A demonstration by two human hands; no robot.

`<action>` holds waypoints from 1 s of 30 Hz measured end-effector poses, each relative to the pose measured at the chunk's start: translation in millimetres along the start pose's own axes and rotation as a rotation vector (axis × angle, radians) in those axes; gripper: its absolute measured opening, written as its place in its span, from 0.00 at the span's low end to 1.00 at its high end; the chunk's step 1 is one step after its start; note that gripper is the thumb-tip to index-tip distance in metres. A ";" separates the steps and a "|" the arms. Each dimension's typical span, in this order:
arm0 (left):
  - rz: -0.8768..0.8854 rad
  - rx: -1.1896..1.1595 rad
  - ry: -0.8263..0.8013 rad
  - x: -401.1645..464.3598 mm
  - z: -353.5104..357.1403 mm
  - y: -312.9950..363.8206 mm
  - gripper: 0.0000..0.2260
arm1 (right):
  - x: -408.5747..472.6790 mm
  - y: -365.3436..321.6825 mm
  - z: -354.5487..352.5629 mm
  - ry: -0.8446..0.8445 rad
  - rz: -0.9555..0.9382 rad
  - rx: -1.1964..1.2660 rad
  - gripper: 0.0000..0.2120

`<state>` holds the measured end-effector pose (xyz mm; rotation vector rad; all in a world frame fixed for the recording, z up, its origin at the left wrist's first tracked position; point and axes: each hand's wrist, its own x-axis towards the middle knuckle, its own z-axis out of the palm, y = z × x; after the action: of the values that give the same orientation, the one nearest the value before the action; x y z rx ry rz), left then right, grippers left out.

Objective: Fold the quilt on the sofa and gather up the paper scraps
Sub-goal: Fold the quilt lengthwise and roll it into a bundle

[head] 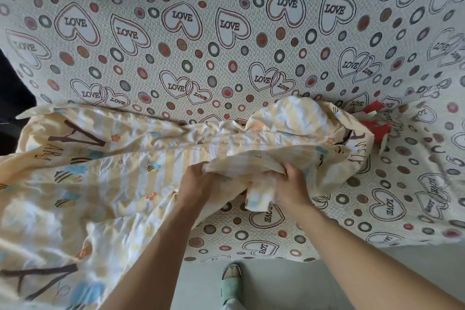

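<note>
A pale yellow quilt with bees, flowers and brown letters lies crumpled across the sofa, spilling over the seat's front edge at the left. My left hand and my right hand both grip a bunched edge of the quilt near the seat's middle, a hand's width apart. Red and white paper scraps lie on the seat at the right, partly hidden behind the quilt's raised fold.
The sofa wears a cream cover printed with LOVE hearts and dots. Grey floor runs along the seat's front edge, with a foot in a green slipper on it. A dark object stands at the far left.
</note>
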<state>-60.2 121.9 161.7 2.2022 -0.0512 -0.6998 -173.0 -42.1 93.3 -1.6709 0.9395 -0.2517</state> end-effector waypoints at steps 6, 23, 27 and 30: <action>0.438 0.622 -0.086 -31.8 41.2 -8.1 0.46 | 4.5 -32.9 -59.1 -0.168 -0.285 -0.311 0.06; 0.157 0.033 -0.046 -98.4 165.1 73.6 0.12 | -47.3 77.7 -172.5 -0.298 0.914 0.211 0.46; 0.137 0.153 -0.049 -109.5 182.3 66.2 0.19 | -58.7 66.8 -144.1 -0.509 0.912 0.815 0.42; 0.066 0.087 -0.061 -114.3 190.0 66.4 0.11 | -46.1 46.6 -138.5 -0.092 0.743 0.919 0.13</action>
<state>-239.3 -24.7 163.5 2.2508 -0.1875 -0.7400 -308.1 -111.9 111.5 -0.4413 1.0797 -0.0680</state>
